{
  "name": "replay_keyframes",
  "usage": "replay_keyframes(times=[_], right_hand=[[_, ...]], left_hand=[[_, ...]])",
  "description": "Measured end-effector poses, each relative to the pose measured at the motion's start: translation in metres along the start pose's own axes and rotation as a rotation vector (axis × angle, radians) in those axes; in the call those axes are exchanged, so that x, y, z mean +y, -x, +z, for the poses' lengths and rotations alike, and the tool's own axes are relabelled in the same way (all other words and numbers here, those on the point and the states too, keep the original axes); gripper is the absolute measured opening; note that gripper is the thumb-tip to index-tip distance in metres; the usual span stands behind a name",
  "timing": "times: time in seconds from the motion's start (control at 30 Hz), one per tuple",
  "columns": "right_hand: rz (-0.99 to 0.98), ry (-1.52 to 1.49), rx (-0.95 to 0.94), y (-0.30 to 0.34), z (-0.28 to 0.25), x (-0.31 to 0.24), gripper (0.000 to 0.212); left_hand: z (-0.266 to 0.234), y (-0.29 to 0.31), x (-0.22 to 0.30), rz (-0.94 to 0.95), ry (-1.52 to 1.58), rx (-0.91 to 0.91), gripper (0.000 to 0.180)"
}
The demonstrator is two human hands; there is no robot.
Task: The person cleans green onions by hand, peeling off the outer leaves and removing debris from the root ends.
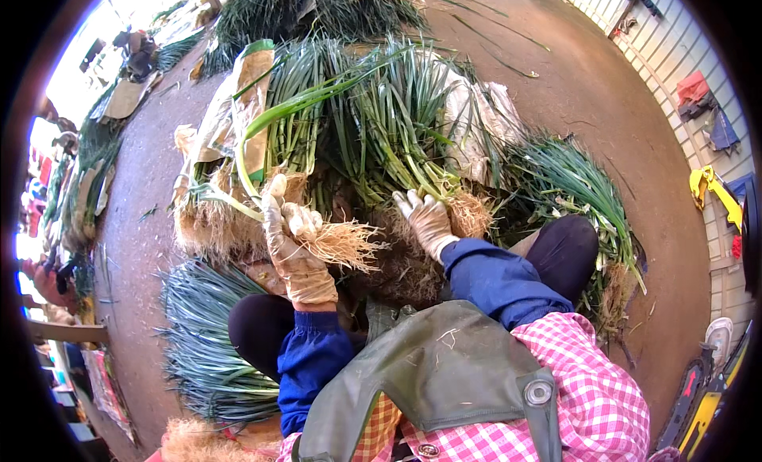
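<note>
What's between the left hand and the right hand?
In the head view, the pale tangled roots of the green onion stalk held in the left hand spread toward the right hand; behind them lie more piled green onions.

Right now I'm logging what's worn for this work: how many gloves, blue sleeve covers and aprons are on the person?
Gloves: 2, on the left hand and the right hand
Blue sleeve covers: 2
Green apron: 1
Total: 5

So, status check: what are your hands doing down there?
Left hand gripping a green onion bunch near its roots. Right hand resting on the onion pile. Nothing blocking.
</note>
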State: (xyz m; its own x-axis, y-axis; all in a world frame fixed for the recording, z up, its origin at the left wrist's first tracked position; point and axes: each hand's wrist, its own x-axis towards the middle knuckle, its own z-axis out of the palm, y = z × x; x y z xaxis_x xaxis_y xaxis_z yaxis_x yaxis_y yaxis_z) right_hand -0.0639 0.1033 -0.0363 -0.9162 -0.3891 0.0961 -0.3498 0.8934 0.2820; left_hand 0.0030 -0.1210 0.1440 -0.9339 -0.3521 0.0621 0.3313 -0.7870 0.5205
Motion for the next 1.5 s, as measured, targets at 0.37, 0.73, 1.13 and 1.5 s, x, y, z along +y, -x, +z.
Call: replay_keyframes(times=[0.37, 0.73, 1.13, 1.5], right_hand=[[0.593, -1.924, 0.138, -0.052, -0.067, 0.126, 0.023], [0.525, -1.639, -0.142, -0.006, -0.039, 0.127, 0.021], [0.313, -1.551, -0.402, 0.018, -0.005, 0.098, 0.021], [0.513, -1.37, -0.063, -0.012, -0.044, 0.135, 0.049]], left_hand=[[0.014, -0.013, 0.04, 0.202, 0.051, -0.695, 0.024], [0.015, -0.008, -0.011, -0.082, 0.21, -0.401, 0.02], [-0.013, 0.025, -0.113, -0.653, -0.221, -0.067, 0.03], [-0.027, 0.025, -0.115, -0.641, -0.356, -0.12, 0.026]])
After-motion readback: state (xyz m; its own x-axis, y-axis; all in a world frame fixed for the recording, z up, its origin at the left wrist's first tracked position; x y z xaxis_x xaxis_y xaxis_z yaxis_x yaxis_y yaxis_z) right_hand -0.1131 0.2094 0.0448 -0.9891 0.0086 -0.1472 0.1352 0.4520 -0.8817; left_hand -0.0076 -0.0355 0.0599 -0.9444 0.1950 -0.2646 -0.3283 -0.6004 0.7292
